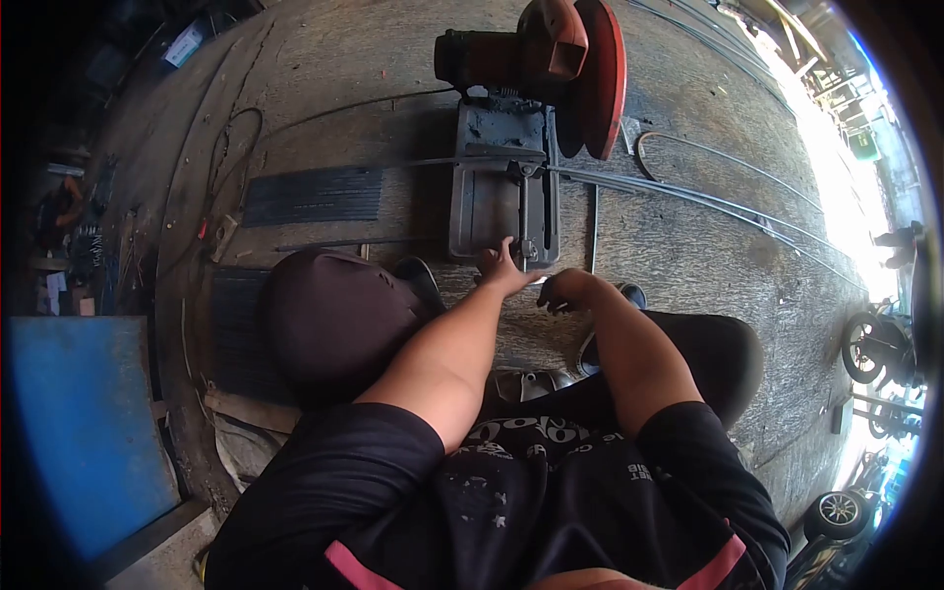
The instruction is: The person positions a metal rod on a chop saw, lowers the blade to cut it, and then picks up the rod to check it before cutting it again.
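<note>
Left hand (pixel 502 272) with thumb and forefinger spread apart, at the near end of the vise screw (pixel 522 208); right hand (pixel 568 290) with fingers loosely curled, just beside the near right corner of the base (pixel 480 211). At this scale, neither the contact of the left fingertips nor anything within the right can be told with confidence. The cut-off saw (pixel 482 57) stands on the floor (pixel 708 305) directly ahead, its red disc guard (pixel 612 79) beyond the hands and well apart from them. Slender rods (pixel 678 194) extend rightward from the vise (pixel 531 169); dark bars (pixel 315 195) lie side by side at left. Principal hazards, by judgement: a slack vise would let the rods roll or twist near the guard; a knock to their long outer lengths could drag them out of line; a bare fingertip could be pinched were the screw turned.
</note>
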A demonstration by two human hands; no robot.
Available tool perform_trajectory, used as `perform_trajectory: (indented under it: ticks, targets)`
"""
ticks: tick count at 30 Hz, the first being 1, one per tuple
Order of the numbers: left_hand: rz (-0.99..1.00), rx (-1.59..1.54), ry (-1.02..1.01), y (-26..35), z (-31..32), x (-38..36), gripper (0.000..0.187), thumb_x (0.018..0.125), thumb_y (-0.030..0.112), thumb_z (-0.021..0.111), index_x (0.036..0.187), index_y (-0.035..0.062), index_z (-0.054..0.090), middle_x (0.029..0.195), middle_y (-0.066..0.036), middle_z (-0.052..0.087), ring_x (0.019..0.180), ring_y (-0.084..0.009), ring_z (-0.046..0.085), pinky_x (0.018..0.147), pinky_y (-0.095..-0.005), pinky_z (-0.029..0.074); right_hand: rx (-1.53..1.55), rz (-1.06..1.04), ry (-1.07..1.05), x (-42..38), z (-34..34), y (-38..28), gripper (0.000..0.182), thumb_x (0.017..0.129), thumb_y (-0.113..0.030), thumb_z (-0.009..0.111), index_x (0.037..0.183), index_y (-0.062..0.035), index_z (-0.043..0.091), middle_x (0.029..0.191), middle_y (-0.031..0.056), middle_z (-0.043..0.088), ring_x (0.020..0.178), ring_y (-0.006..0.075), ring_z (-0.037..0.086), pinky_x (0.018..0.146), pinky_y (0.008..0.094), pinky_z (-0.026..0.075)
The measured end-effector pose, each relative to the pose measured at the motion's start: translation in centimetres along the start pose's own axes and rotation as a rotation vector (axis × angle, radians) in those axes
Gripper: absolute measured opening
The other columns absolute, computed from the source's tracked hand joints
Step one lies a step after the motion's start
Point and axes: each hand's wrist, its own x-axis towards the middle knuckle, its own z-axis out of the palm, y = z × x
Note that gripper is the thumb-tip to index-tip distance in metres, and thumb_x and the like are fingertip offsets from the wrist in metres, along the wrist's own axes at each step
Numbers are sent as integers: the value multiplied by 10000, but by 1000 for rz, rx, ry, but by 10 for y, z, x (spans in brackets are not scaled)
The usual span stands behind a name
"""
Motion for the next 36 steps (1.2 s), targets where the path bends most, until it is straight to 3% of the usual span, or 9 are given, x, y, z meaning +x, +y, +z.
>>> perform_trajectory:
  ticks: [2,3,6,10,16,28,31,34,36]
  targets:
    - [-138,62,6,-10,2,1,803,729,441,748,1410,271,358,1402,-230,315,1300,-382,365,1045,-553,313,-436,-158,-66,-6,10,-2,340,758,-78,733,1089,-135,687,1131,27,657,919,178,658,805,303,535]
    - [-311,-154,205,-20,3,9,779,735,390,743,1406,277,364,1412,-229,309,1312,-375,353,1053,-552,303,145,151,-69,-20,15,-24,282,784,-102,706,1065,-88,690,1084,55,668,874,161,669,729,308,557]
    - [-539,-261,346,-17,-19,10,715,755,300,715,1390,251,391,1431,-230,309,1314,-378,359,1036,-539,329,216,475,-44,-35,15,-88,221,807,-117,659,1015,-50,694,994,91,682,849,151,670,656,311,563]
    - [-678,-234,372,-4,-47,18,526,789,201,651,1279,74,511,1316,-254,483,1175,-399,520,947,-459,445,77,130,151,-14,9,-141,163,861,-109,562,882,-28,701,799,93,680,638,184,637,571,312,548]
    - [-577,-857,535,1,-76,84,393,813,206,619,1088,-74,609,1053,-257,649,1008,-362,640,959,-371,477,763,-182,626,51,-24,-189,166,895,-126,546,944,-26,670,828,75,672,622,194,634,522,314,518]
    - [-834,-787,372,-73,-117,236,383,856,290,567,1075,-7,669,1137,-184,660,1062,-319,640,876,-400,535,1098,-23,861,191,-75,-202,298,895,-279,557,1087,-66,637,928,94,680,792,220,668,670,337,513]
    - [-550,-383,164,-116,-88,305,426,911,240,394,1100,-60,629,1094,-220,648,1014,-316,638,879,-428,497,717,15,1056,212,-66,-205,388,888,-328,570,1138,-38,625,1023,148,676,940,302,657,797,397,495]
    - [-967,-1896,527,-59,-134,285,283,980,236,405,1036,61,620,979,-113,687,843,-246,681,751,-407,559,804,46,1030,200,-69,-215,409,890,-342,564,1143,-27,623,1081,168,665,987,323,644,846,398,483]
    - [-946,-1881,464,-63,-137,282,291,991,265,365,994,77,587,874,-66,671,749,-206,656,741,-365,542,831,62,991,189,-67,-227,416,889,-351,562,1137,-22,624,1106,172,659,1004,328,639,859,394,479]
